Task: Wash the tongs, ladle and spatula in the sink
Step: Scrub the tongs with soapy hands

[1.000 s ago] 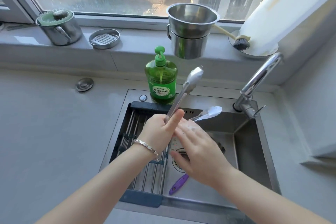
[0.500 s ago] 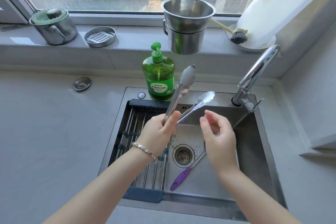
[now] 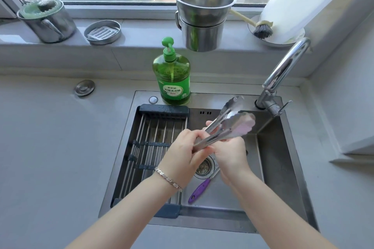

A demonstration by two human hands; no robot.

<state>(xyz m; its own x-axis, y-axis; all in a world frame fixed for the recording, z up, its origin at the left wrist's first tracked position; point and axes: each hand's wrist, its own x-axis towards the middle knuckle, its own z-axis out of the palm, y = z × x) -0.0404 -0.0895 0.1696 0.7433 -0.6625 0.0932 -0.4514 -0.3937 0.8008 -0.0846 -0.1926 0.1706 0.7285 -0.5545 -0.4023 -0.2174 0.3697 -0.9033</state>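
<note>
Tongs [image 3: 228, 123] now lowered and nearly level over the sink [image 3: 283, 168], left hand [image 3: 182, 151] gripping the handle end, right hand [image 3: 228, 151] back, curled around the arms, so rubbing resumes.

Sink [image 3: 283, 168] set into counter [image 3: 50, 147]; drying rack [image 3: 153, 147] lies across its left half, drain [image 3: 203, 167] in the basin to the right of the rack, a utensil handle [image 3: 199, 190] on the basin floor just in front of the drain. Soap bottle [image 3: 172, 79] stands on the sink's back ledge, faucet [image 3: 283, 75] at the back right corner, sink plug [image 3: 84, 87] on the counter to the left. Both hands, left hand [image 3: 182, 155] and right hand [image 3: 230, 153], hold the tongs [image 3: 226, 123] above the basin, tips pointing back-right toward the faucet; behind, on the windowsill [image 3: 141, 32], left to right: lidded pot [image 3: 47, 20], soap dish [image 3: 102, 31], stacked pots [image 3: 203, 18], brush [image 3: 261, 30].
</note>
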